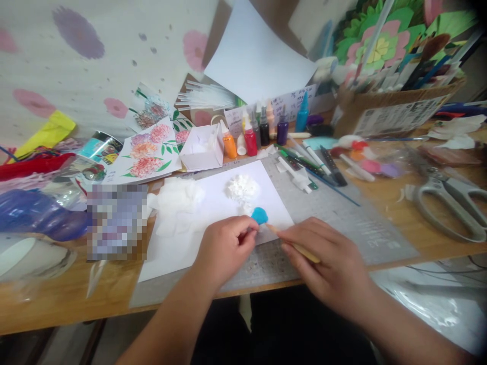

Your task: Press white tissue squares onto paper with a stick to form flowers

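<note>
The right grip is closed around a slim wooden stick, its tip pointing at a blue piece. That piece lies between the two grips, just beyond their fingertips. The left grip has its fingers curled in beside the blue piece; whether they pinch it, I cannot tell. A white clump sits just beyond, on a white sheet. The tabletop's front edge runs close on the near side; rightward, grey mat stretches broadly toward scissors.
</note>
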Motion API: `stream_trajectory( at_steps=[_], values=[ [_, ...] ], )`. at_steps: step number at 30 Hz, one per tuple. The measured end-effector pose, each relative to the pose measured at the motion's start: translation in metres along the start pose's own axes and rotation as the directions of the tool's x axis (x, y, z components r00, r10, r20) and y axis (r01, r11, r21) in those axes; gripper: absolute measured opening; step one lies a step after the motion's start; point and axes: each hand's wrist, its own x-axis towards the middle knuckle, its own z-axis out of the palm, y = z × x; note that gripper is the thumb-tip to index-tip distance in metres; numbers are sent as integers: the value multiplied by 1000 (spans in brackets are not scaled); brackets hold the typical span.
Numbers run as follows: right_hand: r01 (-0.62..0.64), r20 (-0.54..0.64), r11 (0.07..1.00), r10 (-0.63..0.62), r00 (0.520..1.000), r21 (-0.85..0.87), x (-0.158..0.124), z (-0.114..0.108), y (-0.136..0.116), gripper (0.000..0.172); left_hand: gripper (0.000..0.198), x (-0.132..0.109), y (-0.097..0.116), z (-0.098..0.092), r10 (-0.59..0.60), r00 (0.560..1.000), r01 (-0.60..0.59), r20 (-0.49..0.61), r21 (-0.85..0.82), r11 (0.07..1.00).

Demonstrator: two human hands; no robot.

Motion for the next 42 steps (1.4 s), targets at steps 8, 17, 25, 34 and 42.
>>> stream_trajectory(
  at_steps=[8,17,25,34,42],
  values=[
    [35,127,999,-31,991,-26,1,-1,-2,17,12,2,12,-3,128,977,-130,-172,-3,991],
    [-168,-285,986,156,946,-16,-10,-17,3,15,7,24,32,9,172,985,-162,-9,293,942],
    [-285,-191,954,264,945,-89,-6,-13,15,10,8,14,25,7,171,985,-160,-18,278,947],
    [-246,-106,969,241,965,-36,2,-21,8,10,9,17,28,8,145,989,-147,25,227,963],
    [-151,-45,988,150,988,-26,-16,-22,25,7,8,12,29,16,198,979,-204,48,309,929]
  ],
)
